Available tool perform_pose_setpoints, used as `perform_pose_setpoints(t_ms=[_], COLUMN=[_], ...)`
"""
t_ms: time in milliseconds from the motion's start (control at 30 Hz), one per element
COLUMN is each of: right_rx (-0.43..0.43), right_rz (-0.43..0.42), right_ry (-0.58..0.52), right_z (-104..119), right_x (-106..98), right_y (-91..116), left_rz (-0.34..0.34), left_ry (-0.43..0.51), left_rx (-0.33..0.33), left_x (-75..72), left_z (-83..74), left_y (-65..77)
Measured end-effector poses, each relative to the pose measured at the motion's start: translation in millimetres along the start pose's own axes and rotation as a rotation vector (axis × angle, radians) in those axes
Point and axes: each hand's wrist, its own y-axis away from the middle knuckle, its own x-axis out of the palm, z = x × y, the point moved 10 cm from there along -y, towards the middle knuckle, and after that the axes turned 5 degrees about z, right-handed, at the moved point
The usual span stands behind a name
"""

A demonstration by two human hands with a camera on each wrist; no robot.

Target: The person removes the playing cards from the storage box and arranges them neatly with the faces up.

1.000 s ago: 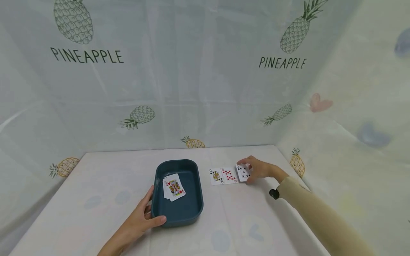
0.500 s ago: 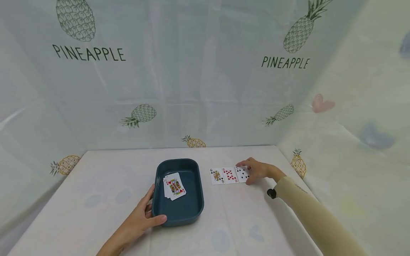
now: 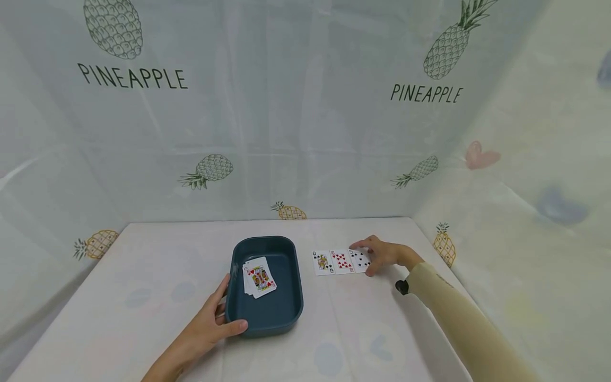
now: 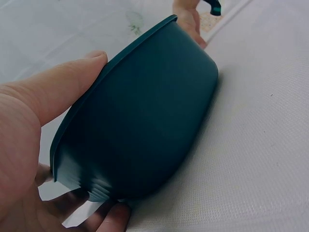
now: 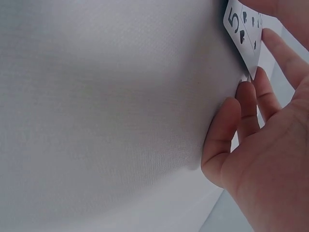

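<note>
The dark teal tray (image 3: 274,317) is held at its near left corner by the left hand (image 3: 205,324), which is partly closed: the thumb is laid on the rim and the fingers are curled round the outer wall. A light hold seems enough, since the tray is supported by the table (image 3: 382,334). In the tray, the stack of cards (image 3: 260,278) is best spared any tipping.

To its right, a face card (image 3: 323,263) and a red-pipped card (image 3: 341,262) are laid face up. At the row's right end, the 5 card (image 3: 359,259) is gripped by its edges in the half-closed right hand (image 3: 385,253); whether it lies fully flat cannot be told. It is best squared to the 2 cards beside it, then released without drag, as overlap could result.
</note>
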Motion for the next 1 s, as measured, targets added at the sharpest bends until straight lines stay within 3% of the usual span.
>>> perform_pose_setpoints(t_ms=[1000], right_rx=[0.018], right_rz=[-0.008], right_ry=[-0.056], right_z=[2.1], right_x=[2.7], right_y=[1.1], left_rz=[-0.006], left_ry=[0.004], left_rx=[-0.032], left_x=[0.6], left_z=[2.9], left_y=[1.9])
